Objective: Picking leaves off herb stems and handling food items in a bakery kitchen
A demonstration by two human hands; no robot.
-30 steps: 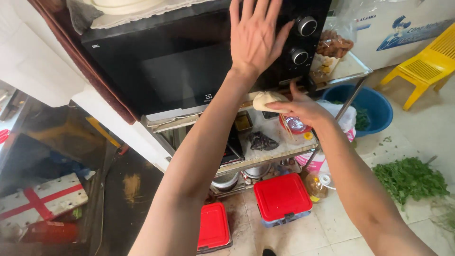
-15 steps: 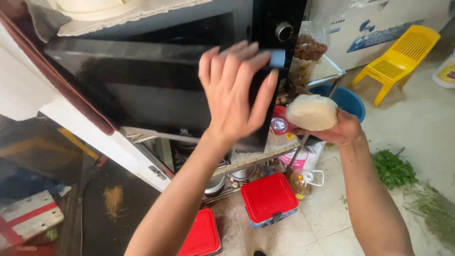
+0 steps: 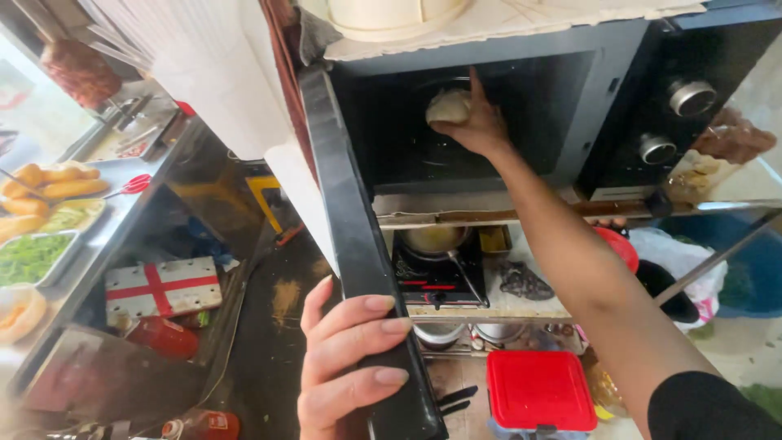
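The left hand [image 3: 346,371] is nearest, low in the view, its fingers curled over the outer edge of the open microwave door [image 3: 358,269] and gripping it, thumb behind. The door, black and swung wide, runs up from that hand to the oven's top corner.

Below and to the right a square container with a red lid [image 3: 540,389] sits at floor level. Left of the hand lies a flat white box crossed by red bands [image 3: 161,287], with a red bottle [image 3: 165,338] just below it. On the shelf under the oven stands a small black burner [image 3: 437,273] with a pan on it.

Farther in, the right hand [image 3: 472,122] reaches through the microwave [image 3: 570,106] opening — fingers closed around a pale, round bread roll [image 3: 448,106], held inside the dark cavity near its upper back. Two silver knobs [image 3: 691,98] sit on the black panel to the right, and beside that panel a clear bag of brown food [image 3: 733,143].

Far left, metal trays hold chopped greens [image 3: 28,257] and golden fried pieces [image 3: 53,183].
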